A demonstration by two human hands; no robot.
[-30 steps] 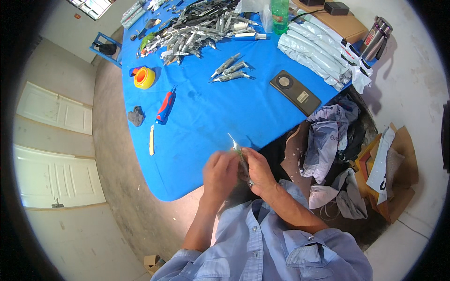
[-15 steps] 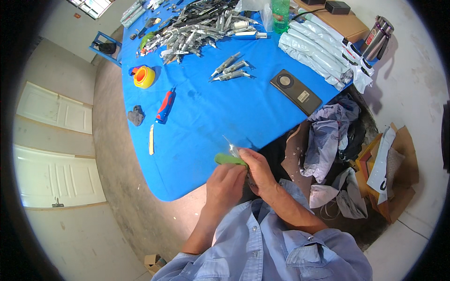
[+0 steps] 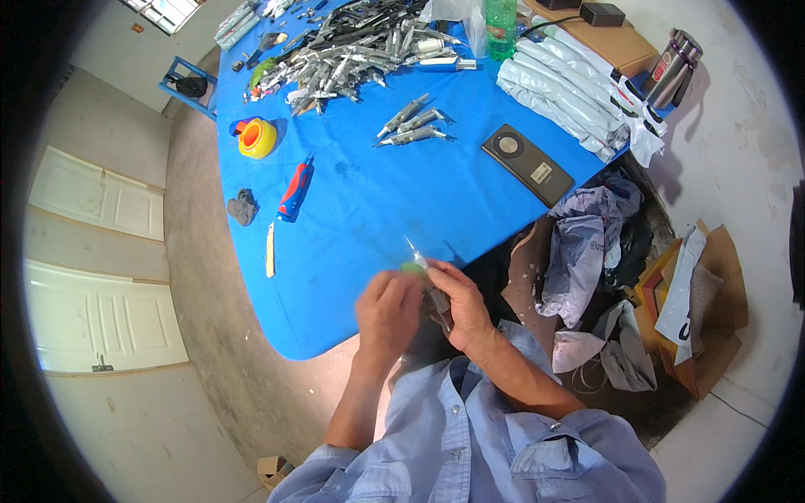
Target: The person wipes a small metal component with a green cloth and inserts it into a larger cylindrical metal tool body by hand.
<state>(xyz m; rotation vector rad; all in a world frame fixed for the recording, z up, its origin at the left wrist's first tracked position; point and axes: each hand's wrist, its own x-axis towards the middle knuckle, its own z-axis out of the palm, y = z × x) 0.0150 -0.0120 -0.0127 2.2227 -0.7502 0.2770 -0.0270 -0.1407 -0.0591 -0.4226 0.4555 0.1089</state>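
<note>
Near the table's front edge, my right hand (image 3: 463, 306) grips a slim pen-shaped tool (image 3: 418, 253) with a thin pointed metal tip. The tool tilts up and away, its lower body partly covered by my fingers. My left hand (image 3: 388, 308), smeared by motion, is closed beside it. At its fingertips a soft green strip (image 3: 410, 267) lies against the tool, mostly hidden and blurred. Farther off on the blue cloth rest three similar tools (image 3: 412, 123), with a large heap of them (image 3: 348, 67) behind.
On the blue-covered table (image 3: 360, 210) lie a red-and-blue-handled tool (image 3: 294, 191), a pale narrow strip (image 3: 270, 251), a grey lump (image 3: 242, 207), a yellow tape roll (image 3: 257, 139) and a dark phone-like slab (image 3: 528, 164). Grey plastic packs (image 3: 558, 96) and a steel flask (image 3: 675, 67) stand right.
My left hand has shifted a little left and blurred. The green strip, broad and plain before, now shows only as a small patch by the tool. My right hand keeps its grip.
</note>
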